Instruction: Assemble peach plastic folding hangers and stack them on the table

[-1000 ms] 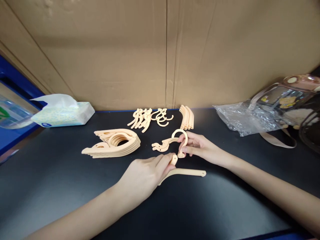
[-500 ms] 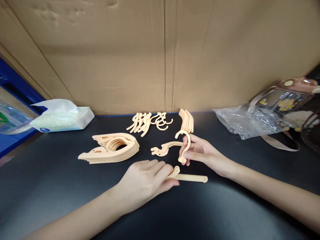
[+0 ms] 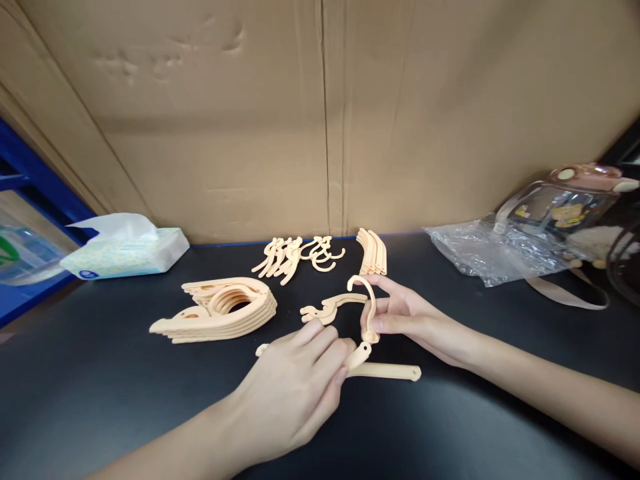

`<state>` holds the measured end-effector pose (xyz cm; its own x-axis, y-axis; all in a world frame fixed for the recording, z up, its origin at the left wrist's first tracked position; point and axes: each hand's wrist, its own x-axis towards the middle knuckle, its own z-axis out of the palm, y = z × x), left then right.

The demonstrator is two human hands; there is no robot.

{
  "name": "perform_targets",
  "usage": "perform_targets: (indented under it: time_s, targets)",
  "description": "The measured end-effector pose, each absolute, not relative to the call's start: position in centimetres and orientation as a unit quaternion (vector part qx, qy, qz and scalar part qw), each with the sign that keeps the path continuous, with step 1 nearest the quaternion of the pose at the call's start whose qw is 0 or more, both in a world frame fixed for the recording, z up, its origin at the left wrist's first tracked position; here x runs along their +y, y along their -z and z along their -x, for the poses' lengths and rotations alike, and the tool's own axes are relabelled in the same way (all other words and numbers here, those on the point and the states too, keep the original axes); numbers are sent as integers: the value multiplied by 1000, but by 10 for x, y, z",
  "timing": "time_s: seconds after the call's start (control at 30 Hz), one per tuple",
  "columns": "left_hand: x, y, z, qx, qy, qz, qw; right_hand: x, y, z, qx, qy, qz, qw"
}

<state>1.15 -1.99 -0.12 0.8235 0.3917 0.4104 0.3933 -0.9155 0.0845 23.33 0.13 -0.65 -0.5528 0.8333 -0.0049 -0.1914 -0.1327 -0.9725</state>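
The left hand [image 3: 295, 390] lies palm down over one end of a peach plastic hanger arm [image 3: 385, 370], fingers closed together on it, pinning it to the black table [image 3: 100, 400]. The far end of that arm sticks out to the right of the fingertips and rests flat on the table, and a short rounded tab rises from it just beside the fingers.

The right hand [image 3: 407, 317] comes in from the right and pinches a hook piece [image 3: 367, 310] between thumb and fingers. The hook stands nearly upright, its curved top away from the person and its lower end right above the tab of the hanger arm, close to touching it; whether they meet cannot be told.

Just behind the two hands lies a single curved piece [image 3: 327, 309] flat on the table. Left of it sits a stack of wing-shaped hanger parts [image 3: 220, 310]. Farther back, near the wall, are a loose heap of small hooks [image 3: 297, 253] and a neat bundle of curved strips [image 3: 374, 252] to its right.

At the left edge a tissue pack [image 3: 125, 250] rests on the table. At the right lie a crumpled clear plastic bag [image 3: 493, 250] and, behind it, a transparent bag with a strap [image 3: 565, 207].

A brown cardboard wall [image 3: 320, 120] closes off the back of the table.
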Motion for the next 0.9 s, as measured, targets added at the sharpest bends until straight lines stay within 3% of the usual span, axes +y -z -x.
perform_targets:
  time_s: [0.9]
  targets:
    - [-18, 7, -9, -255, 225, 940, 11, 2, 8, -237, -524, -711, 272, 383]
